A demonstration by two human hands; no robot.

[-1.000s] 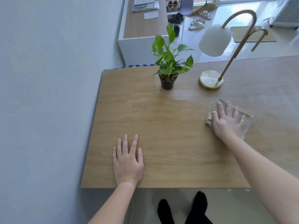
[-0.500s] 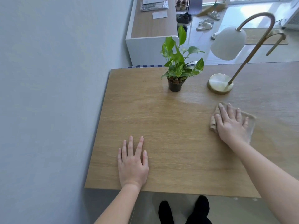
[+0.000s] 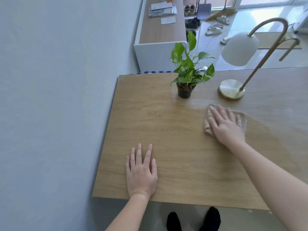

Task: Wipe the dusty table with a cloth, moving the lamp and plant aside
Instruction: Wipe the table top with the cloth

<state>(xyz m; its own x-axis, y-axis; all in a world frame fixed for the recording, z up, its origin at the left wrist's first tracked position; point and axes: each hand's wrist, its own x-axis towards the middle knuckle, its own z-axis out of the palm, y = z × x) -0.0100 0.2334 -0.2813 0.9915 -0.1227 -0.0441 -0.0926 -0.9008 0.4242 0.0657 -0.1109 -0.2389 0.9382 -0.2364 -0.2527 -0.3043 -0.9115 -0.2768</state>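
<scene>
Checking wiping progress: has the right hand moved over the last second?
Yes. The right hand, pressing the cloth, slid left: from right of the lamp base to in front of it.

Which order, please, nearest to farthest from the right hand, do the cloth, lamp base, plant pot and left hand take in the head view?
1. cloth, under the right hand and touching it.
2. lamp base, just beyond that hand.
3. plant pot, farther back and to the left.
4. left hand, far left, near the front edge.
</scene>
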